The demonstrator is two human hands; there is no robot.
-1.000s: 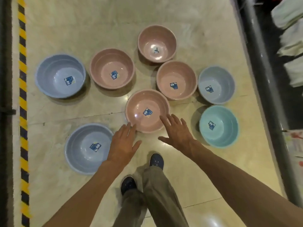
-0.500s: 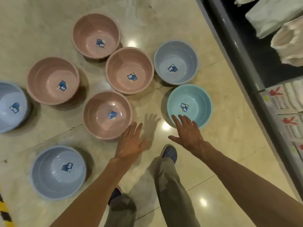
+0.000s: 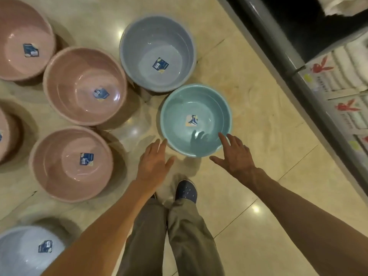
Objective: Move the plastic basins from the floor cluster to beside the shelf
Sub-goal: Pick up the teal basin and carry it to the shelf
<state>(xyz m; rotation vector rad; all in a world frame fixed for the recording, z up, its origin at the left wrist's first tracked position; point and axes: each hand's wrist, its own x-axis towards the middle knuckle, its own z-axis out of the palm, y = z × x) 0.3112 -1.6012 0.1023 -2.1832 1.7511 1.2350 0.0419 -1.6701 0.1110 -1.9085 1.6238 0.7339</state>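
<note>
- On the polished cream stone floor (image 3: pixel 249 92), a round teal plastic basin (image 3: pixel 196 119) sits directly ahead of us, still within the cluster and not yet beside the dark metal shelf (image 3: pixel 298 62) at our right.
- Our left hand (image 3: pixel 153 163) and right hand (image 3: pixel 236 156) are both spread flat, fingers apart, holding nothing.
- Half a second ago our left hand hovered by a pink basin; now both hands flank the teal basin's near rim, the left just beside it, the right over its edge.
- We judge this means the teal basin is the one chosen, with a two-handed lift next.
- A grey-blue round plastic basin (image 3: pixel 157 50) touches the teal one on its far side.
- Three round pink plastic basins (image 3: pixel 85 86) lie to the left, untouched.
- A pale blue basin (image 3: pixel 25 250) sits at the lower left.
</note>
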